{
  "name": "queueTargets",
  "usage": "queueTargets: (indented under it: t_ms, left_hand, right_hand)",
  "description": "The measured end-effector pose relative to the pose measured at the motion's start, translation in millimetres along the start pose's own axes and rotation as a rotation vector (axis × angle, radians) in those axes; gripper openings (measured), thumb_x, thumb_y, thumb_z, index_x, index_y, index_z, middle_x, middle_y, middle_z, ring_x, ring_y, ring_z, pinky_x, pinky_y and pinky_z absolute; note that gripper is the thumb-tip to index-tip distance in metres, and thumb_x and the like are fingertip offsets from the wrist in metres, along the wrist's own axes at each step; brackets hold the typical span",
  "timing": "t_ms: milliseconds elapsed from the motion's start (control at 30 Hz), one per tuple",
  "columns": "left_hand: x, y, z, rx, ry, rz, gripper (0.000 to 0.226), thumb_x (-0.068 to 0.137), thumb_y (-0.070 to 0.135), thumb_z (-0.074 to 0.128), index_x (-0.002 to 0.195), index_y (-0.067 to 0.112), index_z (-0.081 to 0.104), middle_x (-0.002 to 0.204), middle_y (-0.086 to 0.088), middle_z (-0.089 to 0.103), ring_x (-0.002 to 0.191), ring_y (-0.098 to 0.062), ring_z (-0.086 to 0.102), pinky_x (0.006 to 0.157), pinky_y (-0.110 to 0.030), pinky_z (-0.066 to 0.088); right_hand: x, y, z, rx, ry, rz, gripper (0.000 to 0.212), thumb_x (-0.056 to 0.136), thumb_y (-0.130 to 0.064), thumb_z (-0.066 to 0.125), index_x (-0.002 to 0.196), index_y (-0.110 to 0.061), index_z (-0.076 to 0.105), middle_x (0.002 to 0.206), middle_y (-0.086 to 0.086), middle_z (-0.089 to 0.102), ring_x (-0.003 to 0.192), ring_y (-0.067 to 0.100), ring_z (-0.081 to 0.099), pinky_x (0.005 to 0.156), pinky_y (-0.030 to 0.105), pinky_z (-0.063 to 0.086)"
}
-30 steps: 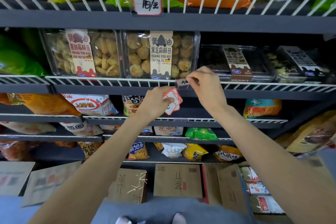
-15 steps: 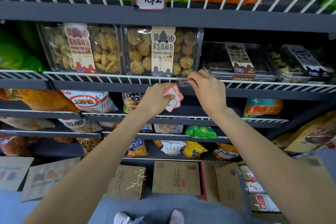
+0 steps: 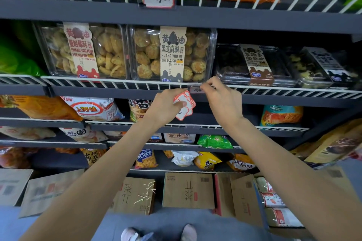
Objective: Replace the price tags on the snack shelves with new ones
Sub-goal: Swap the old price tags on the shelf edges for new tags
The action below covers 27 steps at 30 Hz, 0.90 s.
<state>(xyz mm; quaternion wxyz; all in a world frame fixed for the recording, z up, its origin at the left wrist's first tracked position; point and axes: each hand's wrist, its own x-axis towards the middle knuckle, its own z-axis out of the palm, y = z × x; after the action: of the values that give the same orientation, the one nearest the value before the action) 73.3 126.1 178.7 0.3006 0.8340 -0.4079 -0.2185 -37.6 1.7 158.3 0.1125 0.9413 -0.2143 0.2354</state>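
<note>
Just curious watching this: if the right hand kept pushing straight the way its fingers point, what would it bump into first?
Probably the price tag holder on the white wire shelf rail, which the right hand already pinches; beyond it, the black sesame cookie box. Depth is uncertain.

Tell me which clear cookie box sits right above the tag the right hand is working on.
The sesame cookie box, second from the left, with the beige-and-black label; the tag holder hangs below its right end.
</note>
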Motion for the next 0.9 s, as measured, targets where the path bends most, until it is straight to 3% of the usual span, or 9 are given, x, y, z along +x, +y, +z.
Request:
queueTargets:
  t_ms: [100,267,333,467,600,900]
  left_hand:
    - [0.2,-1.0,-0.3,-0.031,-0.005,0.006,0.042,0.093,0.019,0.055,0.135,0.019,0.049,0.127,-0.005,0.059,0.113,-0.021,0.055,0.073,-0.013,0.033]
    - [1.0,-2.8,-2.8,-0.177,-0.036,-0.026,0.033,0.091,0.016,0.057,0.124,0.016,0.058,0.113,-0.006,0.067,0.105,-0.021,0.061,0.093,-0.032,0.045]
    - [1.4,-3.3,-3.2,-0.281,-0.041,-0.052,0.028,0.091,0.014,0.058,0.119,0.014,0.061,0.107,-0.006,0.069,0.100,-0.020,0.064,0.094,-0.036,0.048]
    - [-0.7,0.3,-5.8,-0.589,-0.116,-0.167,0.026,0.092,0.008,0.056,0.116,0.015,0.061,0.092,0.000,0.069,0.083,-0.011,0.065,0.070,-0.015,0.053]
    - [-0.1,-1.1,-7.7,-0.789,-0.184,-0.233,0.023,0.093,0.009,0.054,0.114,0.015,0.060,0.106,-0.008,0.068,0.095,-0.018,0.064,0.091,-0.031,0.050]
    - [-2.7,-2.5,-10.0,-0.946,-0.095,-0.269,0.020,0.093,0.010,0.054,0.111,0.017,0.059,0.102,-0.007,0.068,0.090,-0.017,0.063,0.077,-0.024,0.049]
  right_hand:
    - [-3.3,-0.9,1.4,-0.032,-0.004,-0.050,0.047,0.040,0.010,0.080,0.079,-0.013,0.068,0.081,0.002,0.062,0.042,0.017,0.050,0.037,0.016,0.021]
    - [-6.3,-0.3,3.8,-0.059,0.032,-0.079,0.043,0.051,0.005,0.076,0.086,-0.018,0.067,0.082,0.001,0.061,0.046,0.015,0.051,0.037,0.018,0.022]
    - [-7.3,-0.1,4.0,-0.067,0.043,-0.085,0.043,0.053,0.005,0.074,0.088,-0.019,0.068,0.082,0.001,0.060,0.047,0.014,0.048,0.038,0.018,0.020]
    - [-7.1,1.8,2.8,-0.066,0.039,-0.100,0.040,0.057,0.005,0.072,0.090,-0.017,0.067,0.084,0.002,0.059,0.053,0.016,0.052,0.036,0.018,0.023]
    - [-6.1,-0.7,1.5,-0.066,0.019,-0.080,0.034,0.056,0.004,0.074,0.083,-0.015,0.067,0.084,0.003,0.058,0.057,0.017,0.055,0.037,0.019,0.023]
    - [-2.1,-0.5,2.3,-0.045,-0.023,-0.072,0.030,0.055,0.001,0.080,0.079,-0.013,0.068,0.081,0.001,0.058,0.061,0.017,0.057,0.035,0.021,0.026]
